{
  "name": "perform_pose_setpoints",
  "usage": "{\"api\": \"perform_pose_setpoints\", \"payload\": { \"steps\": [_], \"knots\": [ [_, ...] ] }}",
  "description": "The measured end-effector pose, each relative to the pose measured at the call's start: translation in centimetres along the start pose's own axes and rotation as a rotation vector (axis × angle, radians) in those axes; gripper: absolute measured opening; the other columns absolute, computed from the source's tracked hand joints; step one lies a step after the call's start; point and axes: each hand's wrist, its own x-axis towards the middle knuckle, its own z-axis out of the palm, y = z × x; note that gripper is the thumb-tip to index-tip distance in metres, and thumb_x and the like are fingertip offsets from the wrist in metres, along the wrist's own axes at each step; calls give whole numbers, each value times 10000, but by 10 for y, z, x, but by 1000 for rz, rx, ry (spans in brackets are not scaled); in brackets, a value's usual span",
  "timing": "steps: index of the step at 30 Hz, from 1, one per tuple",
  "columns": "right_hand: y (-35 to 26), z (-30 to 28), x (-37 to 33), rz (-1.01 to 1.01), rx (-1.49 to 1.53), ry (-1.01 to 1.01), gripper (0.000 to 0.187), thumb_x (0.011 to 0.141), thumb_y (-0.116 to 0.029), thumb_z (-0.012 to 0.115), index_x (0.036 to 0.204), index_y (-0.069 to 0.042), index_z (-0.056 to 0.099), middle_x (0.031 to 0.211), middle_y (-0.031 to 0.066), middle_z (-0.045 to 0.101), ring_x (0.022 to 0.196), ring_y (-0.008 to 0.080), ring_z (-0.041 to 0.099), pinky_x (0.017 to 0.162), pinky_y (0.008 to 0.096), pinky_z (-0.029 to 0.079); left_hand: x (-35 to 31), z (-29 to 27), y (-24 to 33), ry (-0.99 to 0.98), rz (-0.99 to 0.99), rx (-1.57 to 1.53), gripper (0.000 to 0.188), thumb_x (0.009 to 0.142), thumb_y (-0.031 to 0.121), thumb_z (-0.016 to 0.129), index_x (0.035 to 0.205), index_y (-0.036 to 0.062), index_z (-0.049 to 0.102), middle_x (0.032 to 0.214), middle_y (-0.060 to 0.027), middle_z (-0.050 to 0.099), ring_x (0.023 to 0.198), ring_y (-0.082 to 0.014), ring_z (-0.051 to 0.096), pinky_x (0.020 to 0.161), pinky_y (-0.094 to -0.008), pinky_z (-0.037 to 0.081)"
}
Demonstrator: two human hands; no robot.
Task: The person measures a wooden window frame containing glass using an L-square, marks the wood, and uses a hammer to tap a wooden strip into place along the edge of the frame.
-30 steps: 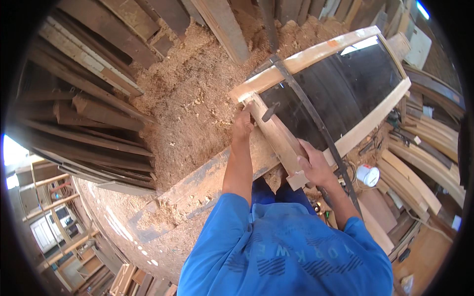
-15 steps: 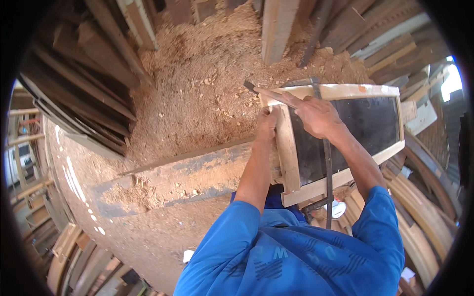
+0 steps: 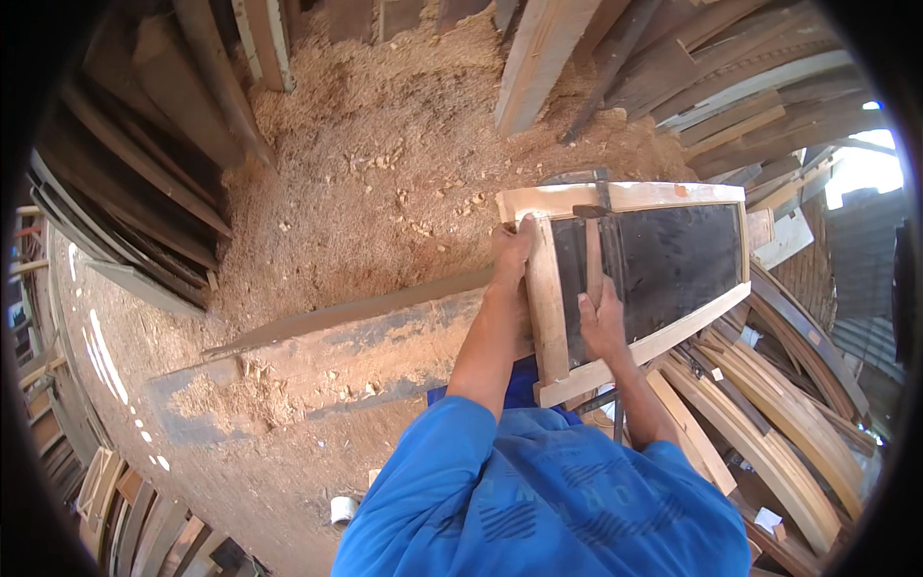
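A pale wooden frame (image 3: 546,298) with a dark panel (image 3: 673,252) set in it lies in front of me on the right. My left hand (image 3: 514,246) is closed round its far left corner, with the thumb on top near the joint. Whether a small piece is pinched there cannot be made out. In my right hand (image 3: 603,322) is a hammer (image 3: 594,258), gripped low on its wooden handle. The hammer's dark head is over the frame's far rail. A dark metal clamp (image 3: 603,179) crosses the frame close by, partly hidden behind the hammer.
A thick plank (image 3: 385,341) strewn with shavings extends left from the frame. Sawdust (image 3: 375,212) covers the ground beyond. Boards lean at the far left (image 3: 144,163) and far right (image 3: 731,106). Curved timbers (image 3: 769,433) lie at my right, and a white cup-like object (image 3: 342,510) is at lower left.
My right hand has moved nearer to me, and the hammer has swung from pointing left past the frame corner to pointing away from me. My left hand stays at the corner.
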Motion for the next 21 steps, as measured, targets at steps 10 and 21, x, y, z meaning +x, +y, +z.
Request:
{"api": "perform_pose_setpoints", "payload": {
  "steps": [10, 21],
  "knots": [
    [42, 41, 5, -131, 151, 158, 505, 993, -150, 492, 1468, 3, 414, 945, 312, 651, 870, 472, 665, 780, 480, 516, -9, 2, 0, -126, 46, -200, 280, 906, 228, 770, 989, -23, 675, 862, -63, 681, 727, -138, 596, 632, -308, 495],
    [30, 32, 18, -83, 33, 138, 451, 989, -160, 515, 1413, -8, 492, 987, 306, 670, 909, 476, 667, 782, 485, 522, -9, -7, 8, 3, 54, -48, 239, 897, 179, 781, 984, -16, 676, 870, -50, 676, 735, -126, 600, 647, -288, 507]
  ]
}}
